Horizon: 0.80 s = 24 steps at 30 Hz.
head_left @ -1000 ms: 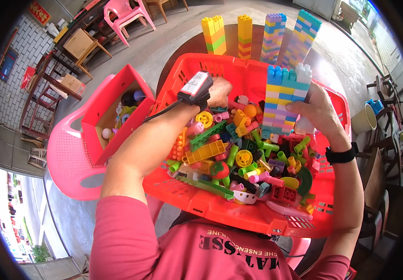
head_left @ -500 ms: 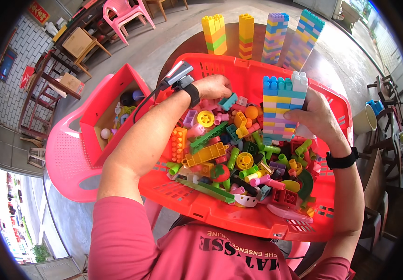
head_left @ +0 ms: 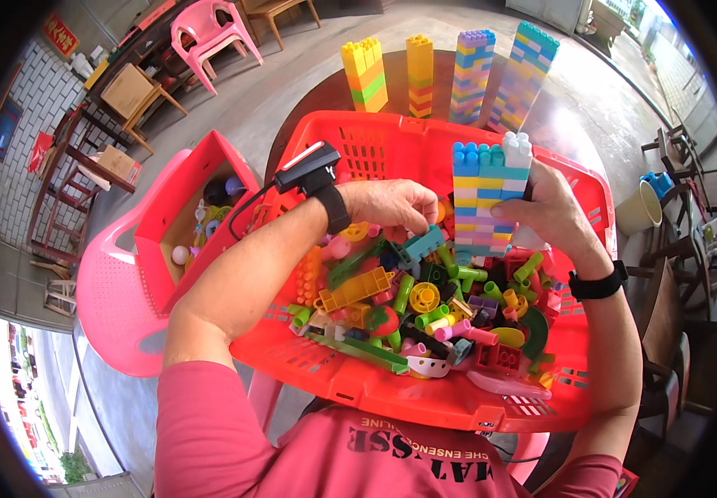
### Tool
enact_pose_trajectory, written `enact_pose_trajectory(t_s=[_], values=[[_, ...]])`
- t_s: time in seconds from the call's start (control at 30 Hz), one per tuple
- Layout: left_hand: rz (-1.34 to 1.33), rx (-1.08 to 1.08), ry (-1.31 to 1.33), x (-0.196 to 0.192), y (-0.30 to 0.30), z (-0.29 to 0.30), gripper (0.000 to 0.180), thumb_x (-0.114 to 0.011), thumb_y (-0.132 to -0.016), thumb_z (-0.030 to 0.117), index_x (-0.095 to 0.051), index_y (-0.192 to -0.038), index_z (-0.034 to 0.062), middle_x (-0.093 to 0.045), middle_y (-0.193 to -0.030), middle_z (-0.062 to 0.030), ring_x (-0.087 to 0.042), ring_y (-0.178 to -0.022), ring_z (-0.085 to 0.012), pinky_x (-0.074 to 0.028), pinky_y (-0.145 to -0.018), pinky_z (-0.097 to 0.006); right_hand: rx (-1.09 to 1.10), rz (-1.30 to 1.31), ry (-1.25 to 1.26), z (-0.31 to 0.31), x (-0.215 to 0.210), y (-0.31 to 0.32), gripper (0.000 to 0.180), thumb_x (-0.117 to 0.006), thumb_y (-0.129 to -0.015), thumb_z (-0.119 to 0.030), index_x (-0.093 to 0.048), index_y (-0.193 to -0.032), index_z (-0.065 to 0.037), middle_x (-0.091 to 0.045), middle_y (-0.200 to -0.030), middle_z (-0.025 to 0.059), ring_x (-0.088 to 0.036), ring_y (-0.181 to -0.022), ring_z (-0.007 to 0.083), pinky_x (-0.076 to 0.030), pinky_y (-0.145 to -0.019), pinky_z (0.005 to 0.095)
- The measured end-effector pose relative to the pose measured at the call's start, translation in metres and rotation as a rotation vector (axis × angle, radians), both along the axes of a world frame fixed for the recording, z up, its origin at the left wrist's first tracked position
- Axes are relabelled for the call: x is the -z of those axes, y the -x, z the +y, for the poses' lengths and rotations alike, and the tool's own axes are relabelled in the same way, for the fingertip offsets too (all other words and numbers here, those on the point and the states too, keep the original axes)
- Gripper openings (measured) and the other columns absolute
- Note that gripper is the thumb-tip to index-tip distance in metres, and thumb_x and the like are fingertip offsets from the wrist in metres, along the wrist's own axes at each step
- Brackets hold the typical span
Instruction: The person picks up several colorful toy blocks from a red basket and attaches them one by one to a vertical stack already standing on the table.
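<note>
You are in what looks like a home: wooden chair (head_left: 129, 86), pink plastic armchair (head_left: 202, 29), red wall hanging (head_left: 60, 35), brick wall (head_left: 35, 101), concrete floor (head_left: 296, 54).

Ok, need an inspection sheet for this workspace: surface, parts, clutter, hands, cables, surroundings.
Surface: round brown tabletop, partly hidden by the red plastic basket.
Parts: tall multicoloured plastic block tower, held upright at the basket; four standing plastic block towers on the tabletop.
Clutter: mixed coloured plastic toy pieces heaped in the basket.
Hands: right hand grips the tall tower; left hand has fingertips at a rectangular teal plastic block, grip unclear.
Cables: thin black cable by the black device on the left wrist.
Surroundings: pink plastic armchair at left bears an open red box of small toys.
</note>
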<state>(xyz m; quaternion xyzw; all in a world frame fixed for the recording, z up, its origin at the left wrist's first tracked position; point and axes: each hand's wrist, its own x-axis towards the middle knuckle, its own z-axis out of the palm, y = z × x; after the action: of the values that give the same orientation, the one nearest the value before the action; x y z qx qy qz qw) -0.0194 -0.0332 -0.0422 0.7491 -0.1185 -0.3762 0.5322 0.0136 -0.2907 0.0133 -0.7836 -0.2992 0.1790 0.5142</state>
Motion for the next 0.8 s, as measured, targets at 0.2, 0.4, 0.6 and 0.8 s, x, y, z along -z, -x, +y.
enact_pose_trajectory(t_s=[0.2, 0.4, 0.6, 0.8], values=[[0.03, 0.166, -0.105, 0.002, 0.0, 0.001, 0.016, -0.067, -0.088, 0.023, -0.058, -0.084, 0.0105, -0.059, -0.076, 0.0022, -0.057, -0.064, -0.0076, -0.045, -0.055, -0.023, 0.007, -0.001, 0.002, 0.0, -0.002, 0.002, 0.043, -0.071, -0.076, -0.001, -0.058, -0.117, 0.001, -0.068, -0.103, 0.008, -0.064, -0.093, 0.0134, -0.052, -0.085, 0.0311], [-0.14, -0.444, -0.229, 0.013, -0.03, 0.036, 0.011, -0.06, -0.085, 0.015, -0.059, -0.088, 0.0041, -0.062, -0.077, -0.0046, -0.066, -0.069, -0.0165, -0.052, -0.052, -0.033, -0.008, 0.0, -0.029, -0.001, -0.003, 0.004, 0.043, -0.071, -0.076, -0.001, -0.058, -0.117, 0.001, -0.068, -0.104, 0.0084, -0.065, -0.093, 0.0142, -0.052, -0.085, 0.0314], [-0.914, -0.231, -0.746, 0.074, -0.041, 0.05, 0.018, -0.056, -0.075, 0.015, -0.066, -0.08, 0.0015, -0.065, -0.081, -0.0214, -0.066, -0.073, -0.0335, -0.051, -0.057, -0.042, -0.032, -0.02, -0.001, 0.0, 0.0, 0.004, 0.044, -0.071, -0.076, -0.002, -0.058, -0.118, 0.001, -0.069, -0.103, 0.0091, -0.065, -0.093, 0.0147, -0.052, -0.085, 0.0316], [-1.015, 0.113, -1.238, 0.108, -0.029, 0.045, 0.014, -0.059, -0.075, 0.011, -0.064, -0.071, -0.0011, -0.059, -0.069, -0.0233, -0.063, -0.068, -0.0398, -0.05, -0.059, -0.046, -0.038, -0.095, 0.039, 0.001, 0.001, 0.006, 0.045, -0.072, -0.074, -0.003, -0.058, -0.117, 0.001, -0.069, -0.102, 0.0107, -0.066, -0.092, 0.0164, -0.052, -0.084, 0.0326]])
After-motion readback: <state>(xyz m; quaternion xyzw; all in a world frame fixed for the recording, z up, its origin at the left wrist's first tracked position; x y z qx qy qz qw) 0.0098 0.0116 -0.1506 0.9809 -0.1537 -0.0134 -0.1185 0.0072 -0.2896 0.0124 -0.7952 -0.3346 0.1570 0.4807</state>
